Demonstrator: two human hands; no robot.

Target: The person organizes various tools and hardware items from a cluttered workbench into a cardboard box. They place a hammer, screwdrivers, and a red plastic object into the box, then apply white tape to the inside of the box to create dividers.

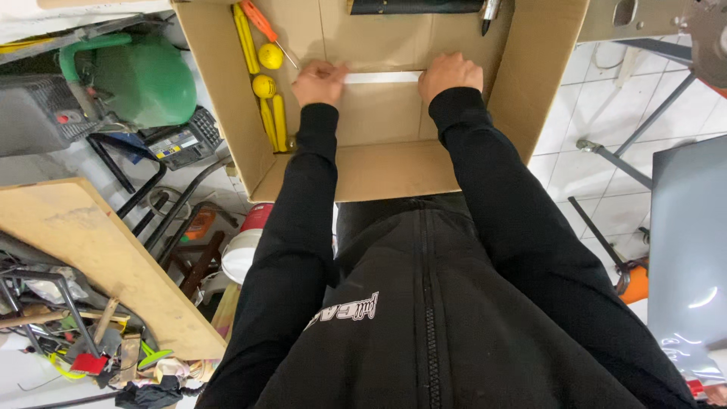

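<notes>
Left hand (319, 82) and right hand (450, 74) | fingers pressed flat, pinning white strip (383, 77) along cardboard box (379, 170) floor seam | yellow-handled tools (266, 87) lie beside.

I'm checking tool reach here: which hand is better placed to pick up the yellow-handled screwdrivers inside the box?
Probably left. The left hand rests on the white strip just beside the yellow-handled screwdrivers; the right hand sits farther away.

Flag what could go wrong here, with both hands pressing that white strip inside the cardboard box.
The left hand works close beside the yellow-handled screwdrivers; it might knock them or catch a tip. The white strip is held only at its ends by the left hand and the right hand, so it could bow or go on crooked.
</notes>
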